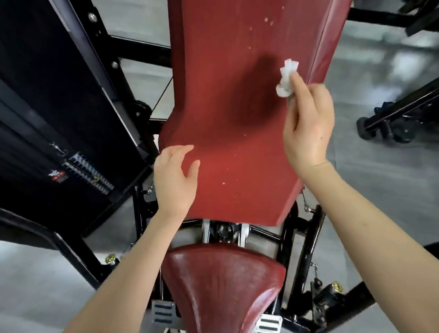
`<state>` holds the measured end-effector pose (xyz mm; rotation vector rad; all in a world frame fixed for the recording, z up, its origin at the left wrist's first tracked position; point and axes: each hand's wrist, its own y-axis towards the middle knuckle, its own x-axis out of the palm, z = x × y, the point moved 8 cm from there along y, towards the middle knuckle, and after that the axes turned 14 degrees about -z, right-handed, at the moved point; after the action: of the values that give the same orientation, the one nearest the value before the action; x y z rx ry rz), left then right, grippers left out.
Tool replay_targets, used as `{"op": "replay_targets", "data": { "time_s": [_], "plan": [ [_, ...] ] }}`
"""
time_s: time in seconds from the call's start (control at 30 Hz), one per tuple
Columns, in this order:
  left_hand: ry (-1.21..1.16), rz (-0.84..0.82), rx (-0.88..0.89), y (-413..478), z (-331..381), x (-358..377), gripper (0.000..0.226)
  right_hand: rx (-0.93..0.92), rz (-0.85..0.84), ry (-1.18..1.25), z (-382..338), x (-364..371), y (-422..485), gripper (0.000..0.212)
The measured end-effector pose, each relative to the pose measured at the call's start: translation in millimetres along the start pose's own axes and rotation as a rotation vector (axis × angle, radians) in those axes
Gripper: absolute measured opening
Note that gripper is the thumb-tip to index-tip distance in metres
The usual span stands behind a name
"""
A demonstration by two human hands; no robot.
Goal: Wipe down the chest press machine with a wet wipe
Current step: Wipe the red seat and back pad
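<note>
Both of my hands are up at the chest press machine's back pad (226, 60), a long slab of dark red vinyl that tilts away from me. Its surface is dull and faintly streaked, with small pale specks scattered near the top and lower down toward the bottom edge, and a dark shadow sits across its middle. My right hand (307, 128) pinches a crumpled white wet wipe (286, 78) between curled fingertips, close to the pad's right edge; I cannot tell whether the wipe touches the vinyl. My left hand (175, 180) is loose, fingers straight and slightly spread, thumb out, lying against the pad's lower left edge and gripping nothing. Below the back pad, nearer to me, the seat pad (222, 284) is a deeper, glossier red, with fine creases running along it. Black frame tubes (306, 251) carry both pads, and a black weight housing (38, 115) stands just to the left. Grey floor (398, 178) lies beneath.
</note>
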<state>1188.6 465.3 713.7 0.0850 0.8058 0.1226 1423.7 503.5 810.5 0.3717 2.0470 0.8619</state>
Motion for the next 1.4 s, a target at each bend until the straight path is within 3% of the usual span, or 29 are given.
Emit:
{"op": "replay_targets", "data": {
  "time_s": [0.03,0.2,0.27,0.33,0.43,0.53,0.7,0.77,0.83,0.97,1.23,1.4],
  "plan": [
    [-0.020,0.025,0.023,8,6,-10,0.028,-0.020,0.005,-0.042,-2,4,15,0.034],
    [-0.136,0.068,0.131,49,34,-57,0.026,-0.026,-0.316,-0.102,-15,44,30,0.027],
    [-0.171,0.062,0.166,62,46,-74,0.029,-0.226,-0.387,-0.203,-44,50,14,0.028],
    [-0.203,0.049,0.203,74,58,-89,0.035,-0.390,-0.312,-0.361,-49,42,19,0.014],
    [-0.241,0.019,0.214,90,71,-104,0.044,-0.130,-0.008,-0.305,-29,-11,79,0.020],
    [-0.274,0.006,0.212,97,81,-113,0.051,-0.016,0.102,-0.216,-40,-23,109,0.027],
    [-0.340,-0.022,0.196,107,88,-118,0.056,-0.335,-0.260,-0.350,-100,52,81,0.031],
    [-0.390,-0.018,0.169,111,90,-124,0.056,-0.259,-0.335,-0.271,-80,33,90,0.028],
    [-0.429,-0.011,0.153,113,95,-127,0.056,-0.140,-0.202,-0.250,-51,-7,106,0.022],
    [-0.456,0.010,0.132,117,109,-130,0.054,-0.135,0.031,-0.344,-41,-33,121,0.015],
    [-0.495,0.047,0.162,128,122,-135,0.054,-0.338,-0.084,-0.311,-56,-22,112,0.014],
    [-0.542,0.095,0.224,149,143,-158,0.052,-0.050,0.288,-0.114,-54,-102,190,0.029]
  ]
}}
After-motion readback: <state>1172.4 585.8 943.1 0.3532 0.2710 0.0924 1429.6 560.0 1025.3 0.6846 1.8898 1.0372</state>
